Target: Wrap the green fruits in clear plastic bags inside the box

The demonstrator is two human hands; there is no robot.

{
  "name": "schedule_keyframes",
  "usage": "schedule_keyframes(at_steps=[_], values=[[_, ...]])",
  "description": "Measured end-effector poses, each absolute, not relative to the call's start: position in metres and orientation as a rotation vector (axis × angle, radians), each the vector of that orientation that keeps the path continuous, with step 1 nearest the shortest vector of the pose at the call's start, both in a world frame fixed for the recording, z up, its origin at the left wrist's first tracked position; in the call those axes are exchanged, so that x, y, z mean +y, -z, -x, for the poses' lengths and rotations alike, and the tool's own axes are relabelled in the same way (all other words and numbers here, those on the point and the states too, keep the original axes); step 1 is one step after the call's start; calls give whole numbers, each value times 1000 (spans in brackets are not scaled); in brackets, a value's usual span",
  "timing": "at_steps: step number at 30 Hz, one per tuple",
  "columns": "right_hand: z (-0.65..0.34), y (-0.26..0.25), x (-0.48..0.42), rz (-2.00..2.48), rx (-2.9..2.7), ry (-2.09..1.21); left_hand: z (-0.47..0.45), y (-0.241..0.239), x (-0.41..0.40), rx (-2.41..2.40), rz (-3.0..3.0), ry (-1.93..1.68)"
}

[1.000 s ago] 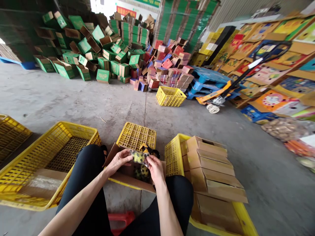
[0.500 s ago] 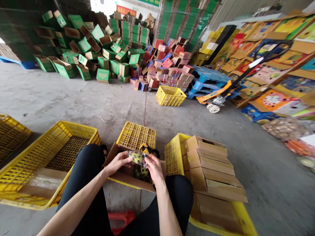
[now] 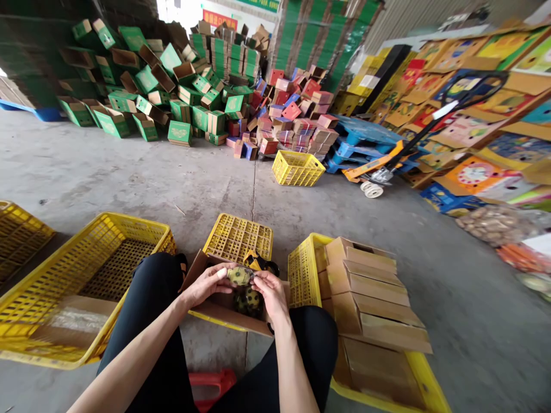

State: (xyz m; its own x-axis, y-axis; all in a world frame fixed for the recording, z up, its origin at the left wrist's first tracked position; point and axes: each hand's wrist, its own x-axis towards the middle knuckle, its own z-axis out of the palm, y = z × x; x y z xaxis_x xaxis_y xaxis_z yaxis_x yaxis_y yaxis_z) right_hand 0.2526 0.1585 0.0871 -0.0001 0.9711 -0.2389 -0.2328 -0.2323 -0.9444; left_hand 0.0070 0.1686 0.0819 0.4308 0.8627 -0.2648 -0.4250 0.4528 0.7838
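Note:
Between my two hands, over an open cardboard box [image 3: 262,327], is a small plastic-wrapped yellow-green piece with dark spots [image 3: 239,276]. My left hand [image 3: 209,285] pinches its left end, thumb on top. The fingers of my right hand [image 3: 269,289] grip the wrapping at its right end. Below, inside the box, sit similar spotted wrapped pieces [image 3: 248,302]. Just behind my hands lies an orange-and-black tool [image 3: 259,262], perhaps a tape dispenser, partly hidden by the right hand. The box rests against an upturned yellow crate [image 3: 239,235].
On the right, a yellow crate [image 3: 301,269] holds several folded cardboard boxes [image 3: 379,310]. To the left stands a larger yellow crate [image 3: 142,229] with a cardboard piece inside. A red stool [image 3: 213,387] shows between my knees. Further off are a pallet jack [image 3: 387,166] and heaped green cartons [image 3: 179,132].
The spotted piece has turned a little in my fingers, and its wrapping looks drawn tighter. My hands stay nearly in place; the pieces in the box show more clearly.

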Motion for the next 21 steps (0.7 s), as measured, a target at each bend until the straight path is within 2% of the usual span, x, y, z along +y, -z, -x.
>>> schedule_keyframes(at_steps=[12,21], values=[[-254,-94,155,1063,-1180,-1377,-8,-82,171,794,-672,-902],[-254,-95,156,1125,-1001,-1388,-7,-77,171,733,-713,-984]])
